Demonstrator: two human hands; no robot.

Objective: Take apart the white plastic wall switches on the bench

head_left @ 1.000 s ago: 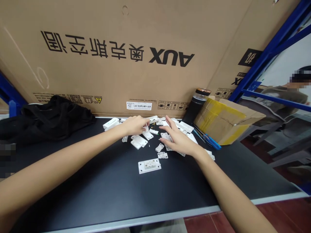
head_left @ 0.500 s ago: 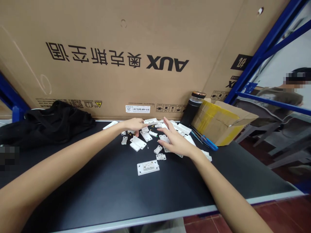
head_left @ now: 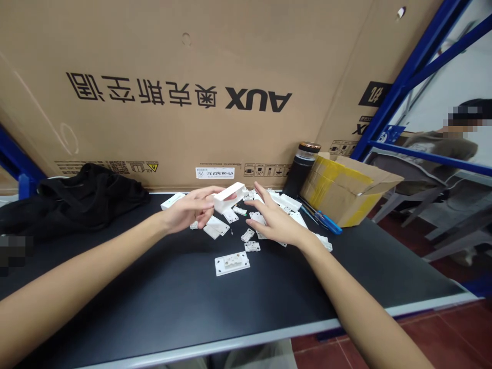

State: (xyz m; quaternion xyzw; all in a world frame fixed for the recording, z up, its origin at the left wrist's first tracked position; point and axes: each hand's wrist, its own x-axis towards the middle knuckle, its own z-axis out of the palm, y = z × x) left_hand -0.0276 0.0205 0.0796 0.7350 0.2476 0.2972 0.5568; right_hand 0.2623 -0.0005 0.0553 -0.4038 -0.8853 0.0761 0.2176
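My left hand (head_left: 192, 207) grips a white plastic housing (head_left: 230, 197) shaped like a shallow open box, raised over the pile of parts. My right hand (head_left: 274, 218) hovers with fingers spread over the pile's right side and holds nothing. Beneath and around both hands lie several white plastic plates (head_left: 219, 225) and small white blocks (head_left: 248, 235). Nearer to me, a white rectangular plate (head_left: 221, 267) with holes lies flat on the black table, and a small white block (head_left: 233, 261) sits on top of it.
A black bottle (head_left: 300, 171), an open cardboard box (head_left: 342, 192) and blue-handled tools (head_left: 328, 223) stand or lie on the right. Black cloth (head_left: 84, 197) lies at the left. A large carton (head_left: 172, 133) rises behind the table (head_left: 184, 307). Beyond the blue frame sits another person (head_left: 442, 148).
My left hand has lifted the white housing off the pile and moved back left with it. The right hand stays spread in nearly the same place. The view has shifted slightly.
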